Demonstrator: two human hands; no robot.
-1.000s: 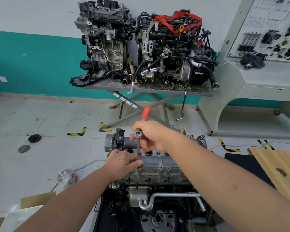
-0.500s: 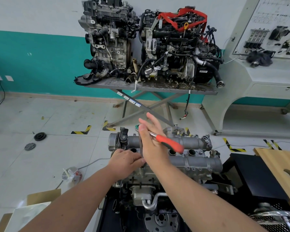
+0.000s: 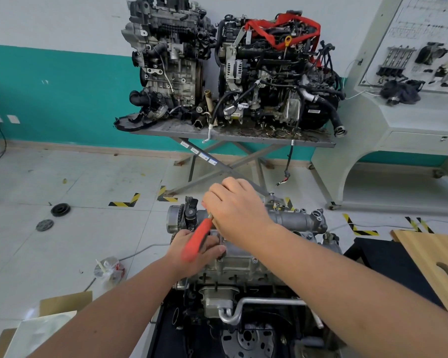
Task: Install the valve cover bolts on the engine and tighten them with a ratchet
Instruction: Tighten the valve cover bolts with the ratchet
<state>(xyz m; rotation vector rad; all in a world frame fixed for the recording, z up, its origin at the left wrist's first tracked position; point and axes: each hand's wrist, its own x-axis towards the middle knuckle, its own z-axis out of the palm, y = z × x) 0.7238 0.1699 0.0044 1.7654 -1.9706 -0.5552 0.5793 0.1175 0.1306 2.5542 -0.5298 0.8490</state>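
Right hand (image 3: 237, 205) is curled over the head end of the ratchet (image 3: 197, 240), so the head itself is hidden; the orange handle sticks out down and to the left, a bit blurred. Left hand (image 3: 195, 250) sits underneath it, fingers curled against the near edge of the valve cover (image 3: 243, 257), apparently pinching something at a bolt hole, too hidden to tell what. The engine (image 3: 246, 275) is right in front, low in view, cover on top. A wooden board (image 3: 435, 264) lies off to the right. Farther back, two more engines (image 3: 228, 71) stand on a scissor-leg bench (image 3: 243, 136) against the teal wall.
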